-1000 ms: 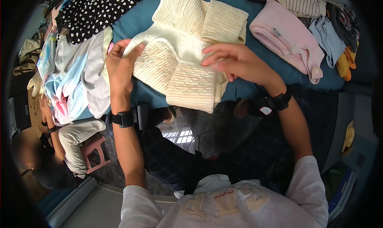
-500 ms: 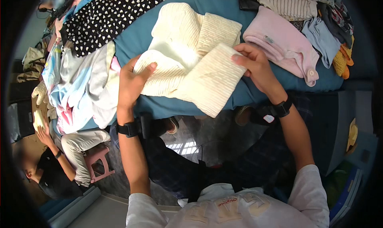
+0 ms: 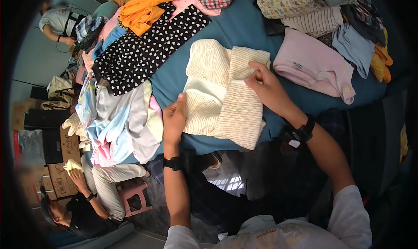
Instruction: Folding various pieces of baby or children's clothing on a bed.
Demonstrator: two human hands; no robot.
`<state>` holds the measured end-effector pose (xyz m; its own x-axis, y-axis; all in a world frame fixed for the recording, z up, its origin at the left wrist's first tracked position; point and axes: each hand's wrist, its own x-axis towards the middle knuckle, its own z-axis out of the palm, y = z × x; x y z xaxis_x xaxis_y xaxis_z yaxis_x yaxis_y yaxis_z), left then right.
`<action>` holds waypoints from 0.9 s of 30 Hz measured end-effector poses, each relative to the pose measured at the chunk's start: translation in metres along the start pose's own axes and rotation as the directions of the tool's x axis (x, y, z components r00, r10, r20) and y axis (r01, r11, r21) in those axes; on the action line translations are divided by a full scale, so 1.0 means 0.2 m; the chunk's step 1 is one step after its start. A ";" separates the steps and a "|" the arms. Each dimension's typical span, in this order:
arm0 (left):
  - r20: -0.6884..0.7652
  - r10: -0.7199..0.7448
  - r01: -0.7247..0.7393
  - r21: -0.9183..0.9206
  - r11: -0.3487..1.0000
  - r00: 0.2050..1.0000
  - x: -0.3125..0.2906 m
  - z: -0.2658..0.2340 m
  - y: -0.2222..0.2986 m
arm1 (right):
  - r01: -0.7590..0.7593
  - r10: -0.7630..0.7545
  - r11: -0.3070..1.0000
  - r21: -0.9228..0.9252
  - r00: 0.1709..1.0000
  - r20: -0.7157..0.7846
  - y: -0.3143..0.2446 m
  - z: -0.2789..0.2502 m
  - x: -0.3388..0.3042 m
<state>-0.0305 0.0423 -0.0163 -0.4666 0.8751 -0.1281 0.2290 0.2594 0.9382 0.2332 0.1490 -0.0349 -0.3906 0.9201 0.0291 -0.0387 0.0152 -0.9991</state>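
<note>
A cream ribbed garment (image 3: 239,114) lies folded on the blue-covered bed in front of me, its pale smooth lining showing in the gap between the layers. One rounded, hood-like part (image 3: 208,59) sits at its far left. My left hand (image 3: 174,120) grips the garment's left edge, thumb on top and the other fingers mostly hidden. Over at the right, my right hand (image 3: 269,87) has its bent fingers and thumb at the upper edge of the folded-over flap. A folded pink garment (image 3: 300,66) with a button lies just right of that hand.
A black garment with white hearts (image 3: 148,48), an orange garment (image 3: 146,11) and a pastel heap (image 3: 124,122) cover the left side. Stacked clothes (image 3: 291,5) stand far right. At lower left, a person (image 3: 85,210) holds a pale yellow cloth near a pink stool (image 3: 135,199).
The raised right flap now lies flat across the garment, with my right hand at its far edge. The view has shifted, showing more of the room at the left.
</note>
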 end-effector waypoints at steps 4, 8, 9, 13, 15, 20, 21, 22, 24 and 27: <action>0.032 0.009 -0.011 0.040 0.999 0.999 0.01 -0.01 0.01 | 0.050 -0.009 0.974 -0.220 0.983 0.184 0.00 -0.04 -0.03; 0.054 -0.015 0.009 0.110 0.994 0.998 0.02 -0.01 -0.03 | 0.040 -0.011 0.979 -0.202 0.990 0.142 0.00 -0.01 -0.02; 0.051 -0.014 0.008 0.112 0.994 0.999 0.02 -0.01 -0.04 | -0.006 0.029 0.984 -0.177 0.991 0.129 0.01 0.00 -0.01; 0.062 0.027 -0.033 0.103 0.994 0.998 0.02 -0.01 -0.07 | 0.044 -0.012 0.959 -0.280 0.993 0.115 0.01 0.01 0.00; 0.063 0.030 -0.037 0.117 0.992 0.998 0.02 0.00 -0.06 | 0.060 -0.025 0.955 -0.290 0.992 0.124 0.01 0.01 0.00; 0.054 0.029 -0.034 0.107 0.994 0.998 0.03 -0.01 -0.07 | 0.097 -0.059 0.960 -0.261 0.987 0.151 0.03 0.01 0.00; 0.054 0.028 -0.034 0.107 0.994 0.998 0.03 -0.01 -0.09 | 0.106 -0.065 0.958 -0.267 0.985 0.157 0.03 0.01 0.00; 0.055 0.043 -0.049 0.106 0.993 0.998 0.04 -0.01 -0.10 | 0.114 -0.071 0.955 -0.273 0.984 0.163 0.03 0.01 0.00; 0.058 0.058 -0.063 0.105 0.992 0.997 0.04 0.00 -0.10 | 0.104 -0.062 0.955 -0.278 0.986 0.153 0.03 0.00 0.00; 0.052 0.051 -0.056 0.106 0.993 0.997 0.03 0.01 -0.09 | 0.038 0.012 0.959 -0.281 0.985 0.173 -0.01 -0.02 0.00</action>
<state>-0.0355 0.0431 -0.0352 -0.4092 0.9073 -0.0966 0.3441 0.2515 0.9046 0.2374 0.1502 -0.0337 -0.5440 0.8388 0.0218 0.2070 0.1594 -0.9653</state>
